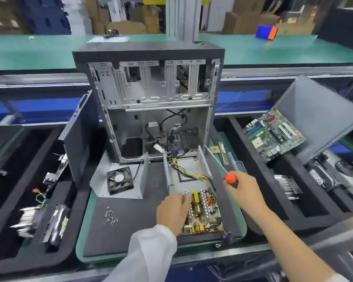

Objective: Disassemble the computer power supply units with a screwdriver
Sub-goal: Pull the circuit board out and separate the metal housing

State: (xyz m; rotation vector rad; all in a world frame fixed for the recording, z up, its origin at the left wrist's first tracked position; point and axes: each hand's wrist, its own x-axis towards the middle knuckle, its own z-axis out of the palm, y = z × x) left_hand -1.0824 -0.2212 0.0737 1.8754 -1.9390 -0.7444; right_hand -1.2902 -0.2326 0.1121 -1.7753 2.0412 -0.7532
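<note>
Power supply opened, board still seated.

Head view: the power supply casing (189,169) lay open on the mat before the computer case (151,102), its fan cover (120,180) set aside and loose screws (110,217) nearby; the circuit board (204,212) apparently remained to be freed. The left hand (172,212) rested curled on the board's edge; the right hand (244,189) gripped the orange-handled screwdriver (230,178).

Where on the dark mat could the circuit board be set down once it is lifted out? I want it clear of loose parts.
The barest patch is the near-left of the dark grey work mat, bordered by the small heap of loose silver screws, the left hand and the mat's front edge. It is crowded further back, around the black square cooling fan and the open grey computer case.
</note>
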